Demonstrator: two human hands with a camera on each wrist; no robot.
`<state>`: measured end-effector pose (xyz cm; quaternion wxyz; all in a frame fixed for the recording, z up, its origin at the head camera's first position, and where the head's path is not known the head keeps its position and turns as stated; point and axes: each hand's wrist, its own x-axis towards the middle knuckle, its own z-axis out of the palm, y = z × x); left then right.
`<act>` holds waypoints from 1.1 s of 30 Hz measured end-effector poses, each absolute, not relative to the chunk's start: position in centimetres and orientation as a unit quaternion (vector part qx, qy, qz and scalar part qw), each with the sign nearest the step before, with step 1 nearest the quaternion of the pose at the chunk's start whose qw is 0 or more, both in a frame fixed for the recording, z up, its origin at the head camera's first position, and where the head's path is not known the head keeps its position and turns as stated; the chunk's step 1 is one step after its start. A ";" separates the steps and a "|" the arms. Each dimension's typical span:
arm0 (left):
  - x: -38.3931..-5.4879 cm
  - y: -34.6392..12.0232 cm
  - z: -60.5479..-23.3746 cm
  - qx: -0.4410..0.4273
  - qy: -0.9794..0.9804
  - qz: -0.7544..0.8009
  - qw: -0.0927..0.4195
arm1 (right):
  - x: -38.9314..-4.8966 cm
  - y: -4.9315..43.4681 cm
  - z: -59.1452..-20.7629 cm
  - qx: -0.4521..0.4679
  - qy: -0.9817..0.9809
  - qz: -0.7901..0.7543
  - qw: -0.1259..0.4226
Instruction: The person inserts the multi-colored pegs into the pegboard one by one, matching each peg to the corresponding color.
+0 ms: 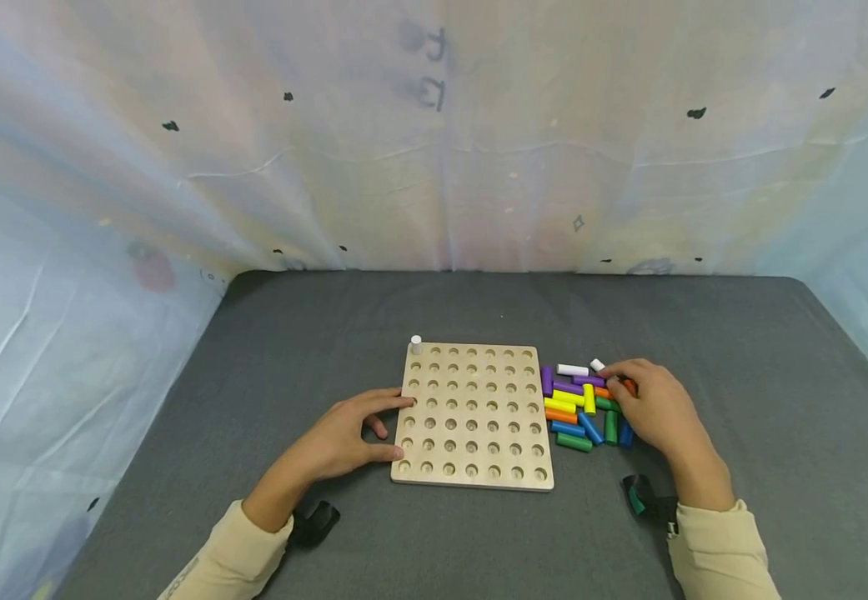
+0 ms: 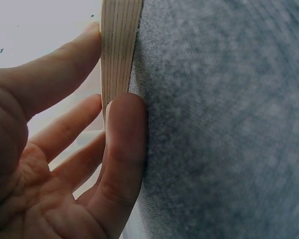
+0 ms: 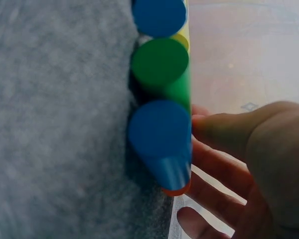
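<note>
My left hand (image 1: 347, 433) rests at the left edge of a pale wooden board (image 1: 473, 496) with rows of round holes; its index fingertip and thumb touch the edge. In the left wrist view the thumb meets the layered board edge (image 2: 120, 50), with another finger beside it. One white peg (image 1: 416, 345) stands upright in the far left corner hole. Over the far right of the peg pile, my right hand (image 1: 654, 404) pinches a tilted white peg (image 1: 596, 365) between thumb and index finger, which partly cover it. Another white peg (image 1: 572, 370) lies nearby.
Purple, yellow, orange, blue and green pegs lie loose against the board's right side, among them a yellow peg (image 1: 589, 399) and a green peg (image 1: 574, 442). A dark grey cloth (image 1: 471, 550) covers the table. Pale curtains (image 1: 479, 183) hang behind and at the sides.
</note>
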<state>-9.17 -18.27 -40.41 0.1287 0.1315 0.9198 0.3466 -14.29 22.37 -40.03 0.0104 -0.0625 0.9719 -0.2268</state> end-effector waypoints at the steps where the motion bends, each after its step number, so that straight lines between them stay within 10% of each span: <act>1: -9.2 -18.3 -40.4 0.132 0.920 0.347 0.129 | -14.3 22.4 -40.1 -0.060 0.972 -0.228 0.008; 23: -9.3 -18.4 -40.5 0.141 0.918 0.348 0.126 | -14.8 22.3 -40.0 0.045 0.977 -0.201 0.051; 33: -9.2 -18.5 -40.5 0.138 0.916 0.353 0.129 | -14.6 22.0 -40.2 0.039 0.975 -0.217 -0.014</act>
